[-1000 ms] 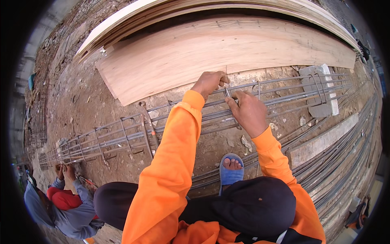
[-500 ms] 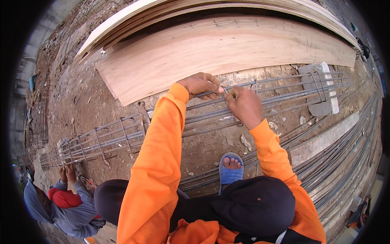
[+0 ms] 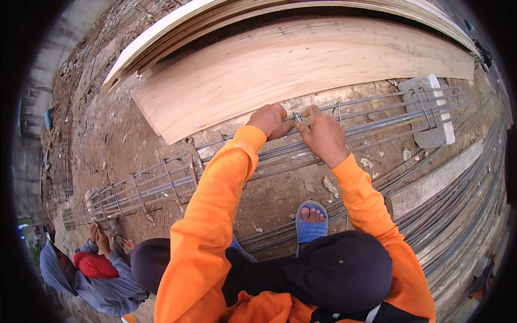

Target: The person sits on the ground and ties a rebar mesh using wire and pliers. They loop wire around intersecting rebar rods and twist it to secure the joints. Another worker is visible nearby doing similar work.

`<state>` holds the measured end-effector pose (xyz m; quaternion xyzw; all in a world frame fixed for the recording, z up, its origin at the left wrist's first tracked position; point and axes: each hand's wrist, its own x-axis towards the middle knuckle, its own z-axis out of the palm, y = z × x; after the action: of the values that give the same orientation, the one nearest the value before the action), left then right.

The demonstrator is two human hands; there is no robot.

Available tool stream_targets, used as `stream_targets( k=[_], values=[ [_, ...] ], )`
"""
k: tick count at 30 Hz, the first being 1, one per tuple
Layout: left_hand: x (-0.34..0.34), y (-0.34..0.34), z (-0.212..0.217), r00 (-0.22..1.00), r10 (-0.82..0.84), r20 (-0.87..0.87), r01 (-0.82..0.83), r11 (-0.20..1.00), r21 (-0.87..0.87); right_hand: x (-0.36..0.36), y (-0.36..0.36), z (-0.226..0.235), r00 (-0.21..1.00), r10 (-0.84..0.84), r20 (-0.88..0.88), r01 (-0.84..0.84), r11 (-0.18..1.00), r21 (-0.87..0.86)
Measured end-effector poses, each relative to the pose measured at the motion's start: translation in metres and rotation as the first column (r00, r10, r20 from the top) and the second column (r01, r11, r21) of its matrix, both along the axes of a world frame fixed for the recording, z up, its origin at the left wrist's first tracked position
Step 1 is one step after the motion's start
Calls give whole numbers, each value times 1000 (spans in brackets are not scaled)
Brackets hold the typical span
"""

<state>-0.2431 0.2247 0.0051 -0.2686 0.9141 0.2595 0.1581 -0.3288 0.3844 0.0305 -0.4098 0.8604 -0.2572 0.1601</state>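
A long cage of steel reinforcing bars [image 3: 293,148] with bent stirrups [image 3: 168,175] stretches across the ground before me. At its far top bar, my left hand [image 3: 271,121] is closed, fingers curled round the bar. Close beside it, my right hand [image 3: 326,137] is closed too, thumb and forefinger pinching at a small bent metal end, apparently a stirrup hook [image 3: 297,118]. The fingers partly hide what lies between them. Another stirrup [image 3: 337,112] hangs on the bars just right of my right hand.
Plywood sheets [image 3: 312,59] lie beyond the cage. A concrete block [image 3: 428,137] sits under its right end. Loose rebar [image 3: 458,204] and a plank [image 3: 436,177] are at the right. A co-worker [image 3: 102,285] crouches at the lower left, hands near the cage's left end.
My left hand has turned and its fingers have curled in closer to my right hand. My right forefinger has come up over the top bar. The view has shifted slightly.
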Motion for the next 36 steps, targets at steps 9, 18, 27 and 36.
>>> stream_targets(
  k=[9, 18, 27, 36],
  values=[
    [-21, -11, 18, 724, 618, 306, -632, 417, 653, -10, 3, -13, 994, 96, 56, -93, 994, -58],
    [-7, 5, 6, 672, 735, -91, -492, 536, 686, 1, -3, -5, 994, 56, 90, -57, 998, 6],
    [-9, 26, 6, 619, 756, -213, -530, 602, 597, -9, 14, -7, 980, 78, 181, -61, 993, -100],
    [-25, -1, -5, 611, 790, 49, -644, 460, 611, -41, -5, 6, 852, 324, 412, -366, 930, 25]
  ],
)
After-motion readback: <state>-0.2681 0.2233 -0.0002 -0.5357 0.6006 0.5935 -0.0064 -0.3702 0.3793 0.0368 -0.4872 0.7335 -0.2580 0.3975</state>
